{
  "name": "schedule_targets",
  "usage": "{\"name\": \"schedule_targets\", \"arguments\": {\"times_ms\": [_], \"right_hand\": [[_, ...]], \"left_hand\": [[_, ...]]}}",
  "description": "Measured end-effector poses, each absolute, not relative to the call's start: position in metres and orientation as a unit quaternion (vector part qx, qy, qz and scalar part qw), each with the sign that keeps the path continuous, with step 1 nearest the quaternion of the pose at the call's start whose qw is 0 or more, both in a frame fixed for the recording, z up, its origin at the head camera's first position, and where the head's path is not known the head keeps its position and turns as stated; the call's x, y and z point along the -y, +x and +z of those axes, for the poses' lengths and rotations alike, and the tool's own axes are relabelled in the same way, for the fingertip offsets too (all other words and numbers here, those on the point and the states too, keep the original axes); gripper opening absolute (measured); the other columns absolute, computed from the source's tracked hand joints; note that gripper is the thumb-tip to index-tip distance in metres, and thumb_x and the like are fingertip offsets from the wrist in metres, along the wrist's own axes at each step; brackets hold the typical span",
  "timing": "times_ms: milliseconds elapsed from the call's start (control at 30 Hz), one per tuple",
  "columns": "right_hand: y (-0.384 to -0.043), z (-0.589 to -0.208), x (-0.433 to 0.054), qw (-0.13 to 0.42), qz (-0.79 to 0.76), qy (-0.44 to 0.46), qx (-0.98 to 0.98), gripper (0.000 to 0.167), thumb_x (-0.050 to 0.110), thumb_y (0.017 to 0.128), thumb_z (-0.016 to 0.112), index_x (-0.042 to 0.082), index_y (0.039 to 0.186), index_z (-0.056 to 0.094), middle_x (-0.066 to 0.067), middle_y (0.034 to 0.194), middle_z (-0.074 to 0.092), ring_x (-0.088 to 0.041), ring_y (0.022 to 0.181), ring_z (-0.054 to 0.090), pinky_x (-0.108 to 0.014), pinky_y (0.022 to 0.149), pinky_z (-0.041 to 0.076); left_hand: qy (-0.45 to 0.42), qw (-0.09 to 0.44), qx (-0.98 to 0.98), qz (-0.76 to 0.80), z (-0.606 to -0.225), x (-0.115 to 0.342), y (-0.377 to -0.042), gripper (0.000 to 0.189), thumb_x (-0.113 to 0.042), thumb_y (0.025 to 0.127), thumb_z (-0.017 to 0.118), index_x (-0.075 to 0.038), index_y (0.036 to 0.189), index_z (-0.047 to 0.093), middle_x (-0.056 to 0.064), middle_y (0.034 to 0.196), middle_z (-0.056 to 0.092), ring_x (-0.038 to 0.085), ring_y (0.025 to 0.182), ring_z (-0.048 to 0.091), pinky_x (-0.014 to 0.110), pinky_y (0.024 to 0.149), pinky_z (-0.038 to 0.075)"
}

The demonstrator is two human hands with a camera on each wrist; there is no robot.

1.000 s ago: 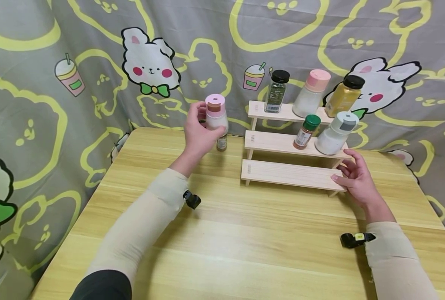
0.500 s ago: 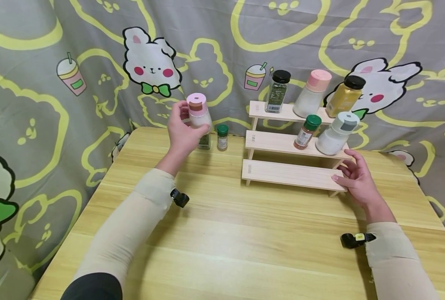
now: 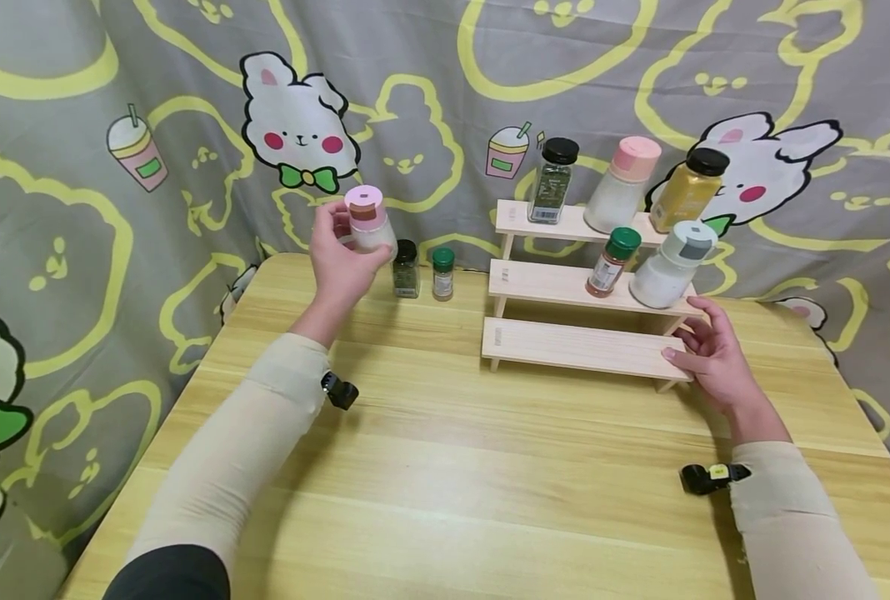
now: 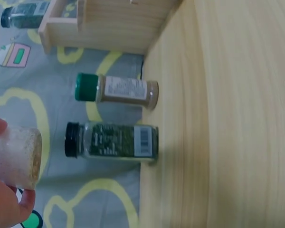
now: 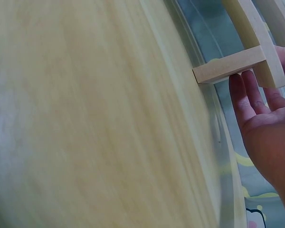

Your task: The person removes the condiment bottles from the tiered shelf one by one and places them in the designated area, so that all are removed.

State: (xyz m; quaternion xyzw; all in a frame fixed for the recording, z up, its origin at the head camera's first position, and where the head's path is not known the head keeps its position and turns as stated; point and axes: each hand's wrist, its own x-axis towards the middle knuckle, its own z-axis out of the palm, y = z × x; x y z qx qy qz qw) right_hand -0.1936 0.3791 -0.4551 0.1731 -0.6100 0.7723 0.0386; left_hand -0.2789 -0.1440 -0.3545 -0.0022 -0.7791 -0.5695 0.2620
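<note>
My left hand (image 3: 342,265) grips a pink-capped glass seasoning shaker (image 3: 370,235) with pale contents, tilted slightly and raised off the table. In the left wrist view the shaker's base (image 4: 31,159) juts out past the fingers. Just right of it stand a black-capped herb jar (image 3: 406,271) and a green-capped spice jar (image 3: 442,275). My right hand (image 3: 715,358) holds the right end of the three-tier wooden rack (image 3: 587,350), thumb on the lowest board. In the right wrist view its fingers (image 5: 251,95) lie against a rack leg (image 5: 230,65).
On the rack's top tier stand a black-capped herb jar (image 3: 552,183), a pink-capped shaker (image 3: 617,192) and a yellow spice bottle (image 3: 687,196). The middle tier holds a green-capped jar (image 3: 610,265) and a white-capped shaker (image 3: 670,271). A patterned curtain (image 3: 212,208) hangs behind the table (image 3: 430,467).
My left hand has moved left with the pink-capped shaker, uncovering the green-capped jar and the black-capped herb jar behind it. The right hand and rack have stayed put.
</note>
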Motion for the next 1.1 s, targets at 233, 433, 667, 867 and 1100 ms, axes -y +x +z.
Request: {"name": "schedule_targets", "arguments": {"times_ms": [233, 433, 667, 867, 1100], "right_hand": [[-0.194, -0.454, -0.380, 0.038, 0.766, 0.175, 0.617, 0.087, -0.040, 0.079, 0.043, 0.009, 0.150, 0.033, -0.013, 0.130, 0.053, -0.021, 0.114, 0.059, -0.025, 0.083, 0.055], [-0.194, -0.454, -0.380, 0.041, 0.765, 0.175, 0.618, 0.087, -0.040, 0.078, 0.043, 0.008, 0.150, 0.033, -0.012, 0.129, 0.054, -0.022, 0.114, 0.059, -0.024, 0.084, 0.054], [-0.194, -0.456, -0.380, 0.039, 0.770, 0.174, 0.613, 0.087, -0.041, 0.078, 0.042, 0.008, 0.150, 0.033, -0.013, 0.130, 0.054, -0.022, 0.116, 0.058, -0.025, 0.084, 0.054], [-0.194, -0.456, -0.380, 0.040, 0.768, 0.174, 0.615, 0.088, -0.041, 0.078, 0.042, 0.009, 0.150, 0.033, -0.013, 0.130, 0.053, -0.021, 0.116, 0.058, -0.025, 0.083, 0.055], [-0.194, -0.456, -0.380, 0.039, 0.770, 0.173, 0.613, 0.087, -0.041, 0.078, 0.042, 0.008, 0.150, 0.033, -0.015, 0.130, 0.053, -0.022, 0.116, 0.058, -0.025, 0.083, 0.055]], "left_hand": [[0.016, 0.261, 0.788, -0.558, -0.362, 0.154, -0.283, 0.070, -0.002, 0.070, 0.082, -0.010, 0.130, 0.046, 0.005, 0.124, 0.053, 0.017, 0.112, 0.051, 0.025, 0.094, 0.047], [0.020, 0.270, 0.791, -0.549, -0.372, 0.159, -0.286, 0.067, 0.000, 0.070, 0.081, -0.007, 0.127, 0.047, 0.007, 0.121, 0.053, 0.017, 0.111, 0.051, 0.024, 0.094, 0.047], [0.037, 0.271, 0.801, -0.532, -0.388, 0.166, -0.291, 0.067, 0.000, 0.070, 0.082, -0.005, 0.127, 0.047, 0.009, 0.121, 0.054, 0.021, 0.110, 0.051, 0.027, 0.092, 0.046], [0.051, 0.250, 0.809, -0.530, -0.398, 0.171, -0.297, 0.068, 0.000, 0.070, 0.083, -0.005, 0.127, 0.046, 0.011, 0.121, 0.053, 0.023, 0.111, 0.051, 0.032, 0.095, 0.045], [0.058, 0.238, 0.820, -0.517, -0.413, 0.176, -0.304, 0.069, -0.002, 0.070, 0.084, -0.006, 0.128, 0.046, 0.010, 0.122, 0.054, 0.024, 0.111, 0.052, 0.032, 0.095, 0.044]]}}
